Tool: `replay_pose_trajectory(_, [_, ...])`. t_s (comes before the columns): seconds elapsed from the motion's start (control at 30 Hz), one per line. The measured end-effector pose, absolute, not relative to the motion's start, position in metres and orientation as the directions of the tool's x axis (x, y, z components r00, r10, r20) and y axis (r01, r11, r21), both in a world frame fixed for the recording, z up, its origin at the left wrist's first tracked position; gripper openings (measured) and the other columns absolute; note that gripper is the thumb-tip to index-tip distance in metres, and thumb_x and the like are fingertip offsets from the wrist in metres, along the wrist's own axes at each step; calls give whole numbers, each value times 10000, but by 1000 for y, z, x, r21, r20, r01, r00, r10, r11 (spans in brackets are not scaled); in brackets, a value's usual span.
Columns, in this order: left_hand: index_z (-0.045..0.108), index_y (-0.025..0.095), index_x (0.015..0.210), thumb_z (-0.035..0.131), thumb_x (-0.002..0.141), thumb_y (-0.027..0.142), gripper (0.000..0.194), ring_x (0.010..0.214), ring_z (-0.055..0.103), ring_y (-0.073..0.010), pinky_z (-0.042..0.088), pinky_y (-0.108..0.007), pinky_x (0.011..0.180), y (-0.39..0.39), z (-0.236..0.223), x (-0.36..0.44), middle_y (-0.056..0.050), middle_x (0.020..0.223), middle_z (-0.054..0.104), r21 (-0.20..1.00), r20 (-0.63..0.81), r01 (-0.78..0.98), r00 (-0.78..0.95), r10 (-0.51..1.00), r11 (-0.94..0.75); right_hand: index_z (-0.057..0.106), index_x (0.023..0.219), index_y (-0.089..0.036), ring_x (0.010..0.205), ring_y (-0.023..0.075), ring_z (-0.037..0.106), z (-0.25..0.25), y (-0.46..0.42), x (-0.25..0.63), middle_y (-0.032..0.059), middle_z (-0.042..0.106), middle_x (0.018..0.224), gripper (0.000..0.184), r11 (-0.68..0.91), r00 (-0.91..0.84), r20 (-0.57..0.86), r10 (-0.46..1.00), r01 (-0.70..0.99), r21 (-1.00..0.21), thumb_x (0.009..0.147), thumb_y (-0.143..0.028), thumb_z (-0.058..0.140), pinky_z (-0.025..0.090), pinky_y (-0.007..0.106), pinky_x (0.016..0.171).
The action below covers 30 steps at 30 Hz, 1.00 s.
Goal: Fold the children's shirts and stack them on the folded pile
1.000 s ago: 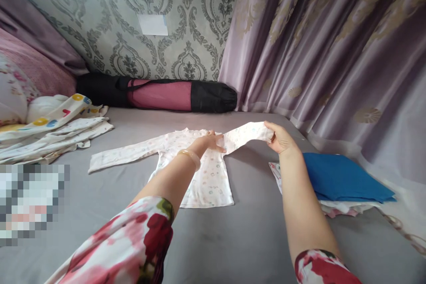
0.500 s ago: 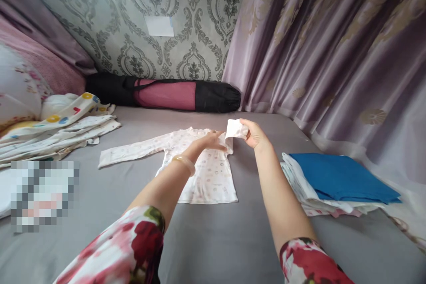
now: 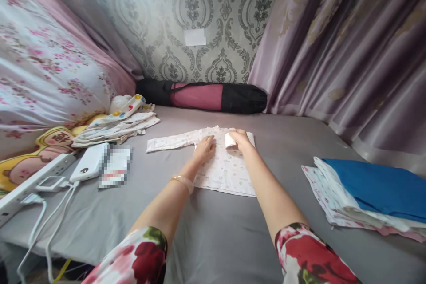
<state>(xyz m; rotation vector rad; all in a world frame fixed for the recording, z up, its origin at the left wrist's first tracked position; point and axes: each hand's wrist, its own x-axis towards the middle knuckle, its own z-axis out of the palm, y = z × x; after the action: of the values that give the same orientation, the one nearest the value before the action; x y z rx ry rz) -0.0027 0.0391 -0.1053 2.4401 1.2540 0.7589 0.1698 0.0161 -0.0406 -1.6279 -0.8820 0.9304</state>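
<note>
A small white patterned long-sleeved top (image 3: pixel 226 173) lies flat on the grey bed sheet (image 3: pixel 213 230). My left hand (image 3: pixel 204 149) rests flat on the garment's chest, fingers stretched out. My right hand (image 3: pixel 238 139) grips the right sleeve cuff and holds it folded over the garment's body. The left sleeve (image 3: pixel 169 142) still stretches out to the left.
A stack of folded clothes with a blue piece on top (image 3: pixel 369 191) lies at the right. Unfolded clothes (image 3: pixel 116 122) lie at the left by a floral pillow (image 3: pixel 43 66). A rolled mat bag (image 3: pixel 203 95) lies against the wall. A power bank (image 3: pixel 89 167) and power strip (image 3: pixel 29 182) with cables sit front left.
My right hand carried the right sleeve from stretched out at the right inward over the garment's body. My left hand stayed pressed on the chest. The camera view shifted left.
</note>
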Motion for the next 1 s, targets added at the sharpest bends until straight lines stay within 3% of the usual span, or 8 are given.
replay_pose_trajectory(0.17, [356, 121, 1426, 434, 901, 184, 535, 1195, 574, -248, 437, -429, 1046, 29, -108, -2, -170, 1283, 610, 463, 388, 641, 474, 790, -612, 608, 941, -185, 475, 137, 573, -70, 22, 149, -67, 565, 549, 335, -310, 514, -210, 831, 116, -944, 626, -140, 716, 441, 204, 440])
replay_pose_trajectory(0.3, [267, 142, 1488, 420, 884, 149, 623, 1196, 577, -242, 413, -440, 1062, 27, -105, -4, -148, 1297, 617, 476, 381, 624, 488, 785, -619, 559, 1113, -159, 473, 128, 571, -75, 28, 145, -69, 581, 616, 491, -345, 567, -224, 792, 113, -932, 640, -119, 686, 450, 202, 446])
replay_pose_trajectory(0.47, [194, 175, 1535, 434, 822, 118, 754, 1216, 564, -242, 393, -433, 1075, 25, -101, -4, -123, 1300, 617, 527, 346, 609, 483, 804, -592, 498, 1233, -145, 490, 126, 575, -67, 36, 130, -47, 598, 655, 514, -338, 586, -201, 785, 134, -931, 735, -154, 621, 445, 195, 458])
replay_pose_trajectory(0.57, [141, 150, 1551, 440, 776, 104, 832, 1237, 546, -252, 396, -432, 1074, 26, -100, -3, -145, 1316, 596, 557, 351, 596, 461, 815, -578, 481, 1258, -163, 560, 123, 613, -63, 43, 118, -3, 660, 785, 499, -317, 579, -160, 800, 181, -931, 772, -187, 593, 465, 190, 505])
replay_pose_trajectory(0.67, [100, 97, 1551, 438, 762, 102, 858, 1269, 516, -270, 408, -435, 1069, 27, -101, -2, -190, 1344, 558, 579, 387, 575, 430, 816, -578, 488, 1264, -185, 708, 144, 668, -62, 49, 108, 47, 691, 962, 470, -309, 564, -127, 816, 240, -920, 802, -225, 560, 511, 213, 611])
replay_pose_trajectory(0.77, [68, 122, 1557, 439, 762, 98, 878, 1295, 489, -264, 396, -437, 1087, 28, -102, -3, -187, 1393, 520, 596, 420, 540, 420, 804, -594, 517, 1262, -184, 941, 192, 677, -62, 51, 101, 95, 690, 1091, 422, -301, 550, -92, 830, 302, -905, 850, -276, 525, 521, 273, 810])
replay_pose_trajectory(0.87, [94, 147, 1559, 431, 764, 87, 866, 1300, 480, -250, 383, -424, 1104, 27, -99, -3, -171, 1417, 499, 605, 429, 523, 420, 799, -600, 589, 1192, -191, 1094, 215, 632, -61, 48, 97, 101, 694, 1123, 336, -281, 521, -67, 851, 343, -896, 922, -338, 456, 464, 304, 954])
replay_pose_trajectory(1.0, [292, 179, 1514, 448, 776, 109, 758, 1225, 533, -257, 430, -415, 1058, 26, -95, -2, -153, 1350, 528, 589, 352, 597, 418, 837, -545, 628, 1153, -186, 1118, 206, 617, -56, 40, 105, 91, 701, 1108, 400, -267, 423, -53, 904, 465, -844, 995, -351, 300, 453, 298, 965])
